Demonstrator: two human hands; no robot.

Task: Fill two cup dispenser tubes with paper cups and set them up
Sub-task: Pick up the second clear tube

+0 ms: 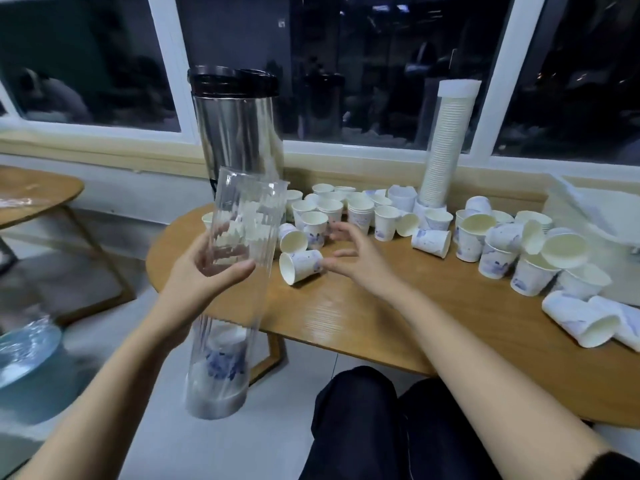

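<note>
My left hand (204, 271) grips a clear dispenser tube (235, 292) around its middle, held upright beside the table's left end. A cup with a blue print sits near its bottom. My right hand (353, 254) hovers with spread fingers just right of a paper cup (300, 266) lying on its side, holding nothing. Several white paper cups (356, 209) with blue prints stand and lie across the wooden table (381, 313). A second tube (446, 143), packed with stacked cups, stands upright at the back.
A tall steel urn (239, 129) with a black lid stands behind the held tube. A white bin (595, 216) sits at the far right. Another wooden table (34, 195) and a plastic-wrapped item (24, 344) are on the left. My dark-trousered legs (381, 427) are below.
</note>
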